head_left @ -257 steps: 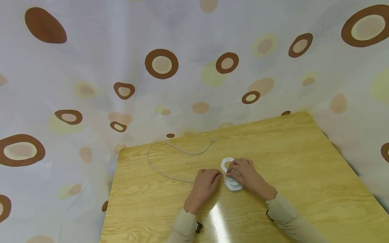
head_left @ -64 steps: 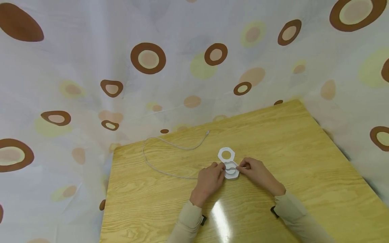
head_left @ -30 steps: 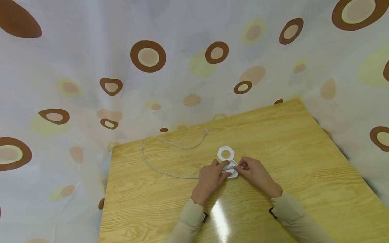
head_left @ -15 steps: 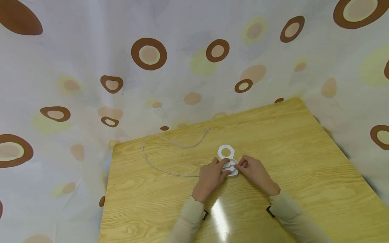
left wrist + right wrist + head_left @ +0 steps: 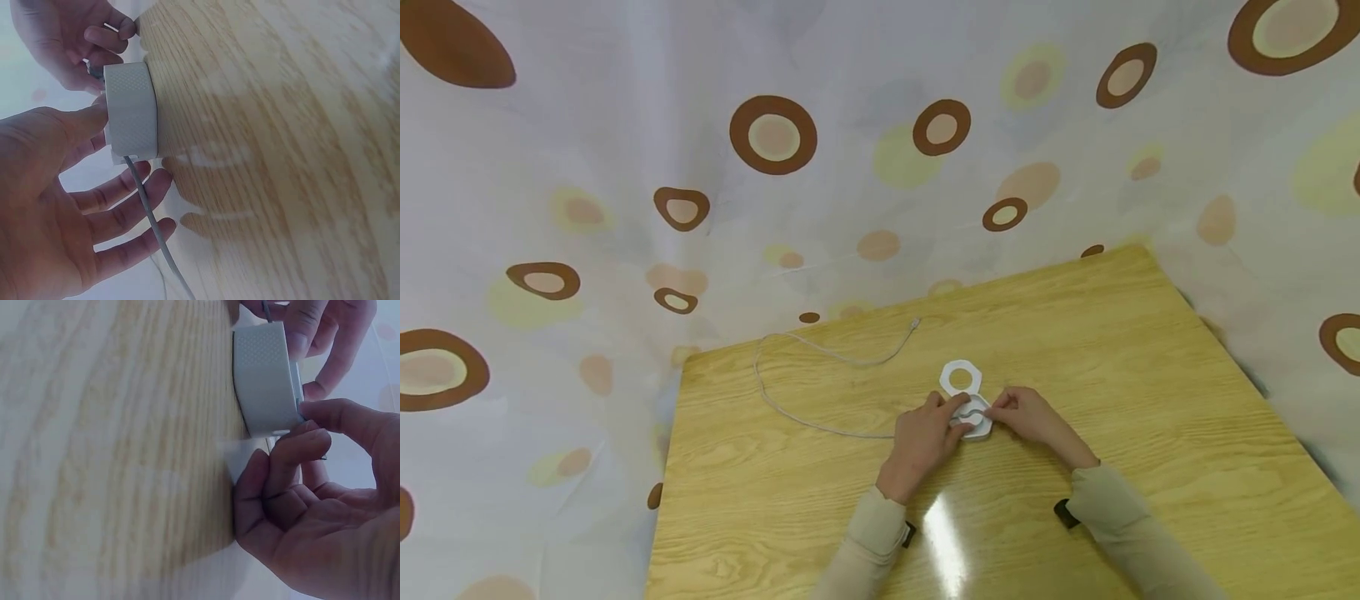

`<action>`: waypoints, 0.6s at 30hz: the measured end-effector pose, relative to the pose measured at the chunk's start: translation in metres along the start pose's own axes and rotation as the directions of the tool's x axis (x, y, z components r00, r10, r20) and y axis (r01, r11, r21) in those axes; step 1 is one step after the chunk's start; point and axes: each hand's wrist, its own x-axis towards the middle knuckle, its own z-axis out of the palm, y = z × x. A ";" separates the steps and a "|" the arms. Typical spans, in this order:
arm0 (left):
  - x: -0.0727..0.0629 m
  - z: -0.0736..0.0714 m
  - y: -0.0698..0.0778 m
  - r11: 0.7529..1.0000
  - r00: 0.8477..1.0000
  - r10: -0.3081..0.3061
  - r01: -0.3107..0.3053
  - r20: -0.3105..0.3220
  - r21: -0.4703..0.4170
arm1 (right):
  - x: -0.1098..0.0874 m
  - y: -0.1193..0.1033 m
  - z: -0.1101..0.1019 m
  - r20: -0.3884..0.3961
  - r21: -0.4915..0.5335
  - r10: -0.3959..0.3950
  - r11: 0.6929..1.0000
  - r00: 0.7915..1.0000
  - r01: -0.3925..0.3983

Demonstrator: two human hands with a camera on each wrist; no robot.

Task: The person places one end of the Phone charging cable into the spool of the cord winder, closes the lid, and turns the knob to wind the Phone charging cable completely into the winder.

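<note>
A white angular case (image 5: 981,432) lies on the wooden table, its ring-shaped lid (image 5: 960,365) swung back behind it. A thin grey cable (image 5: 805,423) enters its left side and curves across the inside. My left hand (image 5: 922,435) holds the case, thumb and index finger spread over its top; the other fingers extend beside the cable in the left wrist view. At the right edge, my right hand (image 5: 1033,417) pinches the cable near its end, mostly hidden by the fingers. In the right wrist view, the right thumb touches the top edge of the case (image 5: 262,375).
The cable loops out to the left and back, ending in a small plug (image 5: 915,323) near the far edge of the table (image 5: 1120,350). A patterned curtain (image 5: 850,200) surrounds the table behind and at the sides. Black straps (image 5: 1066,513) show at both wrists.
Earlier both hands met over the case; then the right hand drew to its right edge. The left thumb and index finger have spread over the case top. Lately only the right hand shifts slightly.
</note>
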 end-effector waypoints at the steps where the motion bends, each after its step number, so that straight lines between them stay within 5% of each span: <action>1: 0.000 0.000 0.001 1.000 1.000 -0.002 0.002 0.004 0.001 | 0.000 -0.001 -0.001 -0.003 -0.020 0.000 1.000 1.000 0.000; 11: 0.002 -0.001 0.002 1.000 1.000 0.004 -0.004 0.004 0.001 | 0.003 -0.007 -0.007 -0.025 -0.087 0.073 0.993 0.997 -0.075; 18: 0.000 -0.001 0.001 1.000 1.000 0.004 -0.004 -0.003 -0.012 | 0.007 0.016 -0.018 0.131 0.135 0.046 0.989 0.990 -0.064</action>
